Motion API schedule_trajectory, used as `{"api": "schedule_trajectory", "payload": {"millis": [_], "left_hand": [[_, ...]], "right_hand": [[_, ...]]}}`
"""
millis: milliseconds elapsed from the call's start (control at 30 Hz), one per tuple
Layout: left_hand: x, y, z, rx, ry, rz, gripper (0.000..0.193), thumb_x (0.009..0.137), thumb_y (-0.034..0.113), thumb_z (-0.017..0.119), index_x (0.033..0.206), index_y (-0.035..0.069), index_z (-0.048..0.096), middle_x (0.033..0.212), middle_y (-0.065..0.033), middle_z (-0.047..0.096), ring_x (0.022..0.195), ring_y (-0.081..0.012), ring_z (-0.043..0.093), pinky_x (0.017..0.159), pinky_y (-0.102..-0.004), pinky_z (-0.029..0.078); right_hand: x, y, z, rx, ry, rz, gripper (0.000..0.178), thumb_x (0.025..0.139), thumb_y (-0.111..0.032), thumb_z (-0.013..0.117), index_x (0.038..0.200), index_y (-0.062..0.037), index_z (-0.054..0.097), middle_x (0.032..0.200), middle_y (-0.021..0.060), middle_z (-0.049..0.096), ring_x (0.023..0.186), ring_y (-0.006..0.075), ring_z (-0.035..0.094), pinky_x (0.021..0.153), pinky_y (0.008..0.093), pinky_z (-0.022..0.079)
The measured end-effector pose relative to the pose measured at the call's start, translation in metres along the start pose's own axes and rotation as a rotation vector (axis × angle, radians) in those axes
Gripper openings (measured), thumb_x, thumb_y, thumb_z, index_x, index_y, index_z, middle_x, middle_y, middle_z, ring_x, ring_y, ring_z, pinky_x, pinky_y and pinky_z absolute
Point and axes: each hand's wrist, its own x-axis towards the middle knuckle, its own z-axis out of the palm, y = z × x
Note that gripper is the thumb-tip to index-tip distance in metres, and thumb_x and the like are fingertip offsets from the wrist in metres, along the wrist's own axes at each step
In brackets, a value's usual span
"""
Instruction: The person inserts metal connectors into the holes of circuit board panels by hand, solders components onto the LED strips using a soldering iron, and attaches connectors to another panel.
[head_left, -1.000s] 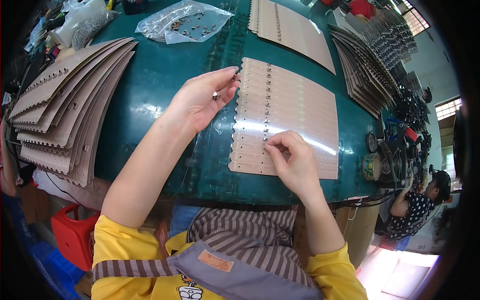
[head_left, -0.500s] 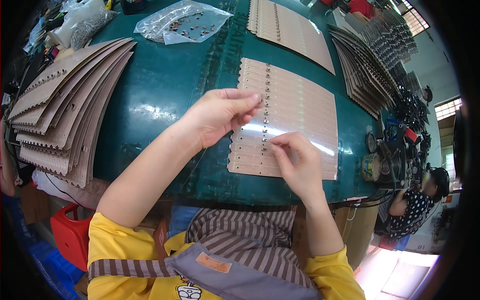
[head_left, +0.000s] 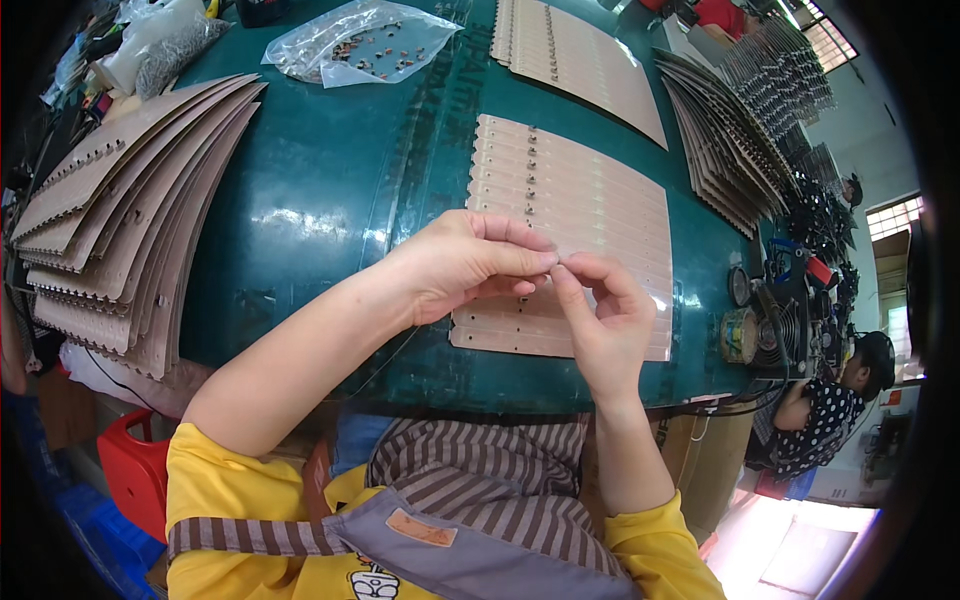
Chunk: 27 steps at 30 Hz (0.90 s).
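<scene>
- Board lies right of frame centre; metal pieces line its upper column, lower rows look unfilled.
- Our left hand and right hand pinch, fingertips meeting; we cannot tell around what.

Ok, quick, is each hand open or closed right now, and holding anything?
Left hand: closed in a pinch; anything in its grip can't be told.
Right hand: also pinched closed; whether it holds anything can't be told.
</scene>
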Motion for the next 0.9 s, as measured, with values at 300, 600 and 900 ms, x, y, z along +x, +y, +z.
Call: {"api": "schedule_trajectory", "payload": {"millis": [300,600,900], "left_hand": [[0.003,0.009,-0.006,-0.108,0.258,0.259,0.035,0.091,-0.001,0.046,0.123,-0.014,0.04,0.117,-0.0234,0.052,0.106,-0.0259,0.058,0.096,-0.03,0.049],[0.002,0.007,-0.004,-0.12,0.286,0.279,0.033,0.096,0.006,0.043,0.123,-0.012,0.04,0.116,-0.023,0.054,0.106,-0.0257,0.059,0.095,-0.0301,0.05],[0.002,0.008,-0.005,-0.16,0.246,0.238,0.033,0.098,0.014,0.04,0.122,-0.01,0.042,0.114,-0.0207,0.056,0.103,-0.0253,0.06,0.093,-0.0308,0.051]], "right_hand": [[-0.014,0.0,-0.012,-0.409,-0.288,-0.034,0.009,0.074,-0.003,0.07,0.083,-0.0035,0.068,0.083,0.007,0.064,0.081,0.0201,0.058,0.072,0.0293,0.047],[-0.015,0.0,-0.012,-0.468,-0.32,-0.093,0.01,0.072,-0.001,0.07,0.081,-0.0037,0.068,0.08,0.0061,0.063,0.08,0.0226,0.056,0.072,0.0314,0.047],[-0.024,0.001,-0.008,-0.683,-0.276,-0.345,0.013,0.069,0.001,0.071,0.08,-0.0043,0.067,0.077,0.0062,0.059,0.075,0.0231,0.055,0.064,0.032,0.046]]}}
